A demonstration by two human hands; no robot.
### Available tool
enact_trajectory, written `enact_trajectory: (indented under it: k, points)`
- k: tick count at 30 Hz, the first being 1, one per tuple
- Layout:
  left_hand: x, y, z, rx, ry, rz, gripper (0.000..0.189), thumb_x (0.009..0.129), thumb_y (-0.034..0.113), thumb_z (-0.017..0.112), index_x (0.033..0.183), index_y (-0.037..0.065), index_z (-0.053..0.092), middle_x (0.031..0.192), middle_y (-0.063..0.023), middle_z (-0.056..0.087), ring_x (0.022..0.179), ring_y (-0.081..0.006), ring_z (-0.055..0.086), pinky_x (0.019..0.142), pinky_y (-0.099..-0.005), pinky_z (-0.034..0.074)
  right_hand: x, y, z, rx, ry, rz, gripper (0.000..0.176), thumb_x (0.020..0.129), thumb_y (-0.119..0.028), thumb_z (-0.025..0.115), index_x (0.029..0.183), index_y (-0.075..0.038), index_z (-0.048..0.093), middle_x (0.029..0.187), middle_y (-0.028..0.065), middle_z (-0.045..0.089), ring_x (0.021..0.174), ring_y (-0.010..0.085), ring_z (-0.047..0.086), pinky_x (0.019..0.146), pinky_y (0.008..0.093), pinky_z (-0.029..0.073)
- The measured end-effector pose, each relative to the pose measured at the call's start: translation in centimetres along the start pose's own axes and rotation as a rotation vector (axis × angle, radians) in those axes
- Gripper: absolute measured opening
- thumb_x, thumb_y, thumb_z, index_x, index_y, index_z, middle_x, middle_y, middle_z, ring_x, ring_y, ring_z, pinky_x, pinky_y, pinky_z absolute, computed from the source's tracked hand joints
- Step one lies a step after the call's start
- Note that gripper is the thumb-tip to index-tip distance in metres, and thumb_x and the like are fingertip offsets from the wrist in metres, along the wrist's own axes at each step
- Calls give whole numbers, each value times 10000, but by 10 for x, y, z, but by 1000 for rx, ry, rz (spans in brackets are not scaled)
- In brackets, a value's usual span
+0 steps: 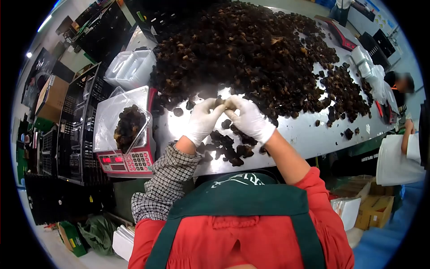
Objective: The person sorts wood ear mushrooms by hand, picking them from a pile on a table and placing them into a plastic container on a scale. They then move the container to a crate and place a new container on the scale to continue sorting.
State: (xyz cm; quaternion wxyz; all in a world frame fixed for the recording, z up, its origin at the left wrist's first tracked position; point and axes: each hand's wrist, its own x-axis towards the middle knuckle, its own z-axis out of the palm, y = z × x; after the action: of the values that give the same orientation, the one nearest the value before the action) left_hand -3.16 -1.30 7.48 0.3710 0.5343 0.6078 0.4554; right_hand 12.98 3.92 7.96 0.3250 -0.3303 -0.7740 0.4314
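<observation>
In white gloves, my left hand [203, 121] and my right hand [249, 118] meet over the metal table [175, 154], fingertips pinched together. Between them is a small dark brown piece [220, 102] that looks like wood ear mushroom, mostly hidden by the fingers. A large heap of similar dark mushrooms [237, 49] spreads just beyond my hands. Several loose mushroom pieces [225, 145] lie below them, near the table's front edge. On the left, a clear plastic tray holding mushrooms [130, 127] rests on a red and white digital scale [140, 159].
Stacked clear trays [131, 68] stand behind the scale. Black crates [80, 125] line the left side. Another scale [344, 36] and white trays [362, 60] sit at the table's right. A co-worker [401, 85] is at the right, with another person [342, 11] at the back.
</observation>
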Motion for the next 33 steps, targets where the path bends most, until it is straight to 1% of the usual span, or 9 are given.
enact_trajectory:
  k: [4,9,13,15,16,17,21,26,33]
  points:
    - [-9,54,35,-46,-261,111,280,924,225,572,1065,-7,642,832,-76,637,757,-138,585,690,-275,476,-43,-24,-50,-199,169,-140,99,801,-22,634,886,-17,586,767,118,595,725,274,599,665,356,489]
    - [-26,67,131,540,-792,422,294,942,284,501,959,22,634,919,-192,623,960,-374,582,840,-443,469,-138,-23,-108,-470,111,314,101,782,-43,652,829,-12,568,753,172,605,688,331,606,625,383,481]
    - [-33,73,138,515,-1020,457,361,920,314,523,1115,28,624,1032,-190,636,1004,-325,586,879,-452,465,-228,16,-149,-544,101,676,180,798,-95,651,961,-23,628,864,195,631,801,328,638,697,348,501]
    - [-12,49,105,222,-597,575,274,901,241,574,1012,7,663,1028,-148,651,774,-246,645,692,-340,528,-272,44,-166,-949,253,704,283,792,-112,671,1057,-36,611,999,171,627,879,313,632,739,336,512]
    - [-8,59,77,-53,-580,124,231,916,178,580,1046,0,648,1014,-117,655,793,-190,647,653,-284,528,-291,54,-171,-956,320,674,321,787,-107,677,1090,-37,598,1040,159,615,900,314,625,760,340,513]
    - [-7,43,51,63,-284,280,199,928,119,569,1074,1,634,1022,-99,651,864,-136,634,671,-243,528,-300,61,-173,-959,387,640,360,782,-102,682,1123,-37,586,1081,148,604,921,314,618,782,344,515]
    - [-33,-22,-29,397,207,258,342,834,99,658,1132,-49,584,1084,-185,625,1039,-297,591,917,-360,457,-266,70,-139,-764,365,241,328,781,-49,641,1105,-36,592,1048,162,603,878,331,613,756,385,513]
    - [-134,-103,-51,864,-6,119,1176,647,504,795,1471,-10,133,1506,-287,139,1389,-438,166,1131,-524,154,-188,61,-52,-681,80,338,467,754,-12,596,1216,-38,530,1088,186,558,975,371,575,824,422,494]
    - [-136,-114,11,798,10,331,1264,556,524,836,1475,22,130,1499,-299,106,1385,-475,141,1126,-552,145,-125,45,2,-399,-84,-40,486,770,-53,626,1246,-43,530,1138,195,539,1003,363,571,864,400,489]
